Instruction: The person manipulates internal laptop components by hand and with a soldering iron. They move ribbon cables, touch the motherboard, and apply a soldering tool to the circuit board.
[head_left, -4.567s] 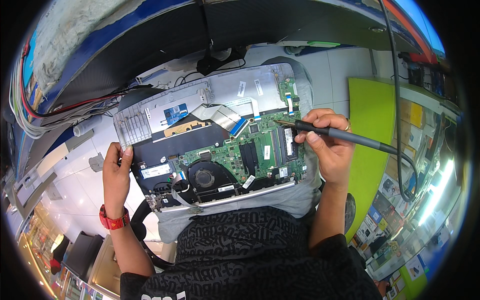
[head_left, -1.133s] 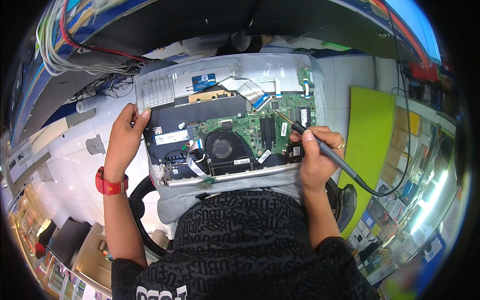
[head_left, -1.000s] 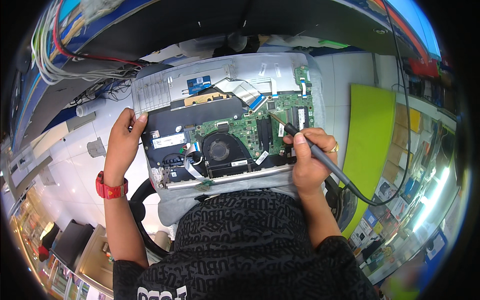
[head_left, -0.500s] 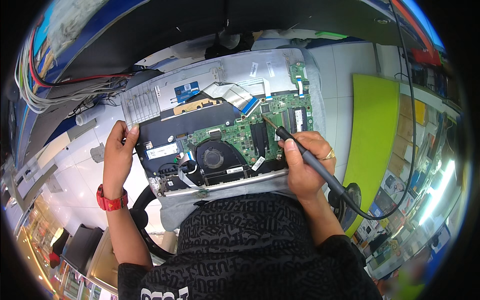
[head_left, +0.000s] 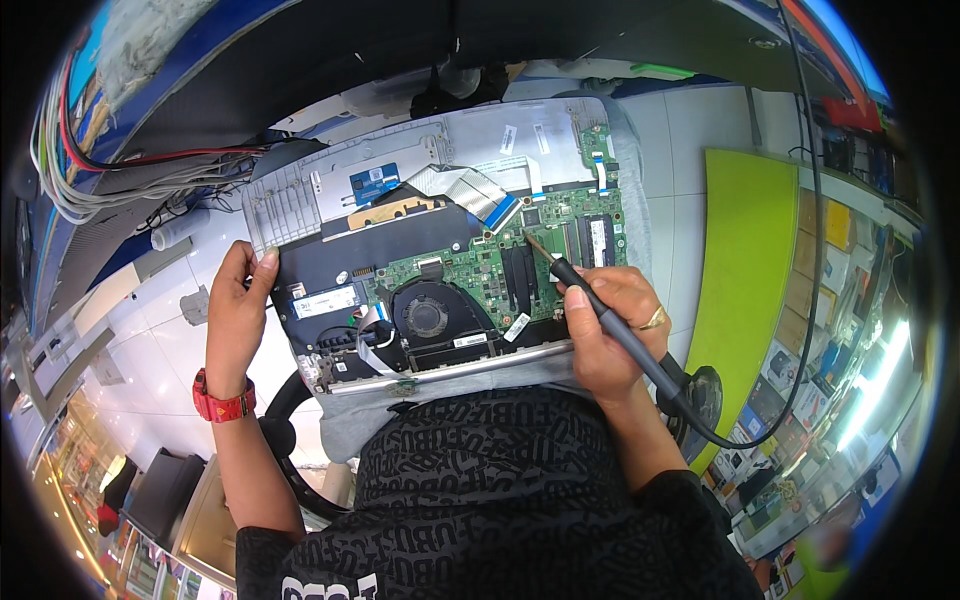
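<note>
An opened laptop chassis [head_left: 300, 250] rests on a grey cloth [head_left: 340, 410] over my lap, showing a green circuit board [head_left: 460, 275], black fan [head_left: 423, 317] and flat ribbon cables [head_left: 460, 190]. My left hand [head_left: 237, 300] grips its left edge, thumb on top. My right hand [head_left: 610, 330] holds a dark grey soldering iron [head_left: 630, 345] like a pen, its tip over the board below the wide ribbon cable; whether it touches the board, I cannot tell. A cord runs from the iron's back end up at the right.
A black desk edge [head_left: 560, 45] spans the top, with cable bundles [head_left: 80, 170] at upper left. Right are a lime-green panel [head_left: 740, 230] and a glass display case [head_left: 830, 410]. Left below, a black padded item [head_left: 165, 490] stands on the tiled floor [head_left: 150, 360].
Compared with about a second ago, the laptop and both hands appear shifted slightly left, the hands lower too. Since half a second ago, the iron's handle has shifted very slightly.
</note>
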